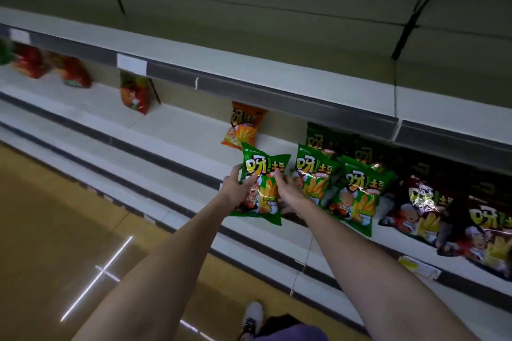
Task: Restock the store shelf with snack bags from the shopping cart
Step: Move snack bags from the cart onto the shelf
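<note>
1. A green bag [259,188] is held upright by both hands at the front edge of the shelf [177,130], over its lip.
2. The bag's left edge is gripped by the left hand [235,188], thumb laid across the front, fingers curled behind.
3. The bag's right edge is gripped by the right hand [286,188], fingers curled round it from the side.
4. Two more green bags [313,174] are seen standing on the shelf just right of the held one, the nearer almost touching the right hand.
5. Dark bags [421,202] are lined up further right on the same shelf.
6. An orange bag [243,124] is set upright at the back of the shelf, behind the held bag.
7. Red bags [134,94], blurred, are spread along the shelf to the left.
8. A white shoe [252,315] is seen on the tan floor below.
</note>
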### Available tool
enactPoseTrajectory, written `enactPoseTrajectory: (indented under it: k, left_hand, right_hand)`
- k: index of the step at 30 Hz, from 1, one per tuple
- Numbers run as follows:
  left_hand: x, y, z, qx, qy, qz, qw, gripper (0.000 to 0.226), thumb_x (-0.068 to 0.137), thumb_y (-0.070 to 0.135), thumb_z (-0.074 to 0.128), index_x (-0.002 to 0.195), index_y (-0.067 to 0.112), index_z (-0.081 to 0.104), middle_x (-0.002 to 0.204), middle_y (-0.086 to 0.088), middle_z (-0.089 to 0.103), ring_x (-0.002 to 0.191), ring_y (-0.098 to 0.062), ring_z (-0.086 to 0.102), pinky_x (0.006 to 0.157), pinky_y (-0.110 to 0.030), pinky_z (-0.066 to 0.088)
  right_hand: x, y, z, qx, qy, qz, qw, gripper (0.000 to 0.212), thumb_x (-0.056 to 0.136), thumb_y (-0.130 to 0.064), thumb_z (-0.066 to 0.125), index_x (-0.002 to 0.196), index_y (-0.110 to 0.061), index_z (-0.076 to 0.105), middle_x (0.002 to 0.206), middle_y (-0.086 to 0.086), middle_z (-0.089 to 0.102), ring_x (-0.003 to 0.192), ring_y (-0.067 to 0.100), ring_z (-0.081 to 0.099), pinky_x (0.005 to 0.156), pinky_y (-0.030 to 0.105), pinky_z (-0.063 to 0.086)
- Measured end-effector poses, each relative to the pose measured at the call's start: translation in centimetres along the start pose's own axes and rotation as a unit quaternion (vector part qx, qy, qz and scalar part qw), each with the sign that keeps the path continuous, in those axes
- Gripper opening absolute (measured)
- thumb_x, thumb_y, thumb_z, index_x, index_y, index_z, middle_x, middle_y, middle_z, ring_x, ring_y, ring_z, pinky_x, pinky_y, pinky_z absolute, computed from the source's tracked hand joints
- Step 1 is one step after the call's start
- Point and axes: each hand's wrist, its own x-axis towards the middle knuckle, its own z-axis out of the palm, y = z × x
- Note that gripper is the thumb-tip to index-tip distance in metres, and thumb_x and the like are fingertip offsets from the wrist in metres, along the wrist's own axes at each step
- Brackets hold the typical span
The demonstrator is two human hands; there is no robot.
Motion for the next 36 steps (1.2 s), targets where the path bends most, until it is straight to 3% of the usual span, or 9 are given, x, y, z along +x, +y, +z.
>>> enactPoseTrajectory:
  k: [2, 6, 12, 16, 18, 21, 25, 30, 36]
  left_hand:
    - [1.7, 0.9, -0.4, 0.032, 0.001, 0.002, 0.999, 0.076, 0.068, 0.078, 0.060, 0.136, 0.049, 0.039, 0.125, -0.013, 0.064, 0.104, -0.031, 0.069, 0.091, -0.051, 0.057]
    - [3.0, 3.8, -0.7, 0.087, 0.003, 0.034, 0.996, 0.063, 0.099, 0.044, 0.057, 0.154, 0.026, 0.031, 0.139, -0.016, 0.057, 0.122, -0.034, 0.059, 0.102, -0.042, 0.049]
    - [8.2, 4.9, -0.3, 0.143, -0.035, 0.008, 0.989, 0.065, 0.098, 0.051, 0.052, 0.153, 0.031, 0.025, 0.138, -0.014, 0.060, 0.125, -0.037, 0.055, 0.105, -0.052, 0.045]
    - [10.6, 6.2, -0.5, 0.145, -0.075, 0.021, 0.986, 0.063, 0.102, 0.037, 0.054, 0.157, 0.022, 0.026, 0.147, -0.011, 0.052, 0.131, -0.036, 0.052, 0.105, -0.041, 0.046]
    - [12.6, 6.4, -0.6, 0.141, -0.088, 0.035, 0.985, 0.055, 0.102, 0.031, 0.055, 0.152, 0.017, 0.036, 0.143, -0.011, 0.056, 0.127, -0.034, 0.055, 0.103, -0.041, 0.048]
    - [15.4, 6.4, -0.2, 0.125, -0.100, 0.066, 0.985, 0.033, 0.102, 0.030, 0.054, 0.130, 0.013, 0.054, 0.125, -0.012, 0.067, 0.114, -0.032, 0.063, 0.101, -0.046, 0.050]
    - [18.3, 7.8, 0.7, 0.153, -0.077, 0.132, 0.976, 0.034, 0.103, 0.035, 0.053, 0.120, 0.006, 0.055, 0.112, -0.016, 0.067, 0.106, -0.035, 0.063, 0.088, -0.041, 0.051]
    - [20.2, 7.4, 1.8, 0.160, -0.116, 0.143, 0.970, 0.038, 0.099, 0.031, 0.059, 0.130, 0.010, 0.051, 0.121, -0.011, 0.061, 0.113, -0.032, 0.058, 0.088, -0.033, 0.047]
    - [21.9, 6.2, 1.5, 0.156, -0.159, 0.151, 0.963, 0.044, 0.099, 0.027, 0.062, 0.139, 0.015, 0.049, 0.132, -0.011, 0.061, 0.119, -0.030, 0.058, 0.089, -0.027, 0.043]
  right_hand:
    - [1.8, -0.6, 0.3, -0.002, 0.024, -0.009, 1.000, 0.084, 0.091, -0.081, 0.017, 0.156, -0.029, 0.025, 0.162, 0.005, 0.025, 0.144, 0.037, 0.033, 0.102, 0.043, 0.042]
    - [5.5, -1.5, 1.1, -0.004, 0.087, 0.018, 0.996, 0.083, 0.096, -0.074, 0.020, 0.158, -0.018, 0.021, 0.158, 0.013, 0.033, 0.144, 0.037, 0.030, 0.114, 0.052, 0.031]
    - [8.2, -2.5, 1.6, -0.003, 0.102, 0.035, 0.994, 0.075, 0.103, -0.062, 0.028, 0.158, -0.014, 0.014, 0.123, 0.019, 0.062, 0.100, 0.032, 0.065, 0.084, 0.034, 0.046]
    - [11.0, -3.3, 0.8, 0.004, 0.134, 0.029, 0.991, 0.073, 0.100, -0.061, 0.038, 0.159, -0.023, 0.018, 0.153, 0.013, 0.044, 0.133, 0.036, 0.050, 0.111, 0.043, 0.039]
    - [12.4, -3.5, 1.2, 0.008, 0.162, 0.010, 0.987, 0.070, 0.101, -0.054, 0.043, 0.159, -0.024, 0.020, 0.159, 0.009, 0.036, 0.136, 0.034, 0.047, 0.109, 0.037, 0.041]
    - [14.6, -3.6, 2.1, -0.023, 0.233, 0.009, 0.972, 0.058, 0.100, -0.051, 0.045, 0.145, -0.014, 0.042, 0.134, 0.018, 0.059, 0.114, 0.035, 0.061, 0.093, 0.038, 0.051]
    - [16.6, -4.8, 2.1, 0.023, 0.329, -0.011, 0.944, 0.043, 0.099, -0.037, 0.051, 0.127, -0.004, 0.048, 0.120, 0.023, 0.062, 0.105, 0.039, 0.063, 0.085, 0.038, 0.052]
    - [18.8, -5.1, 0.2, 0.038, 0.273, 0.038, 0.961, 0.054, 0.094, -0.019, 0.064, 0.140, -0.010, 0.039, 0.132, 0.018, 0.057, 0.121, 0.034, 0.057, 0.096, 0.031, 0.044]
    - [20.2, -4.8, 1.4, 0.082, 0.249, 0.049, 0.964, 0.073, 0.090, -0.019, 0.069, 0.149, -0.019, 0.027, 0.138, 0.014, 0.055, 0.125, 0.032, 0.055, 0.105, 0.034, 0.044]
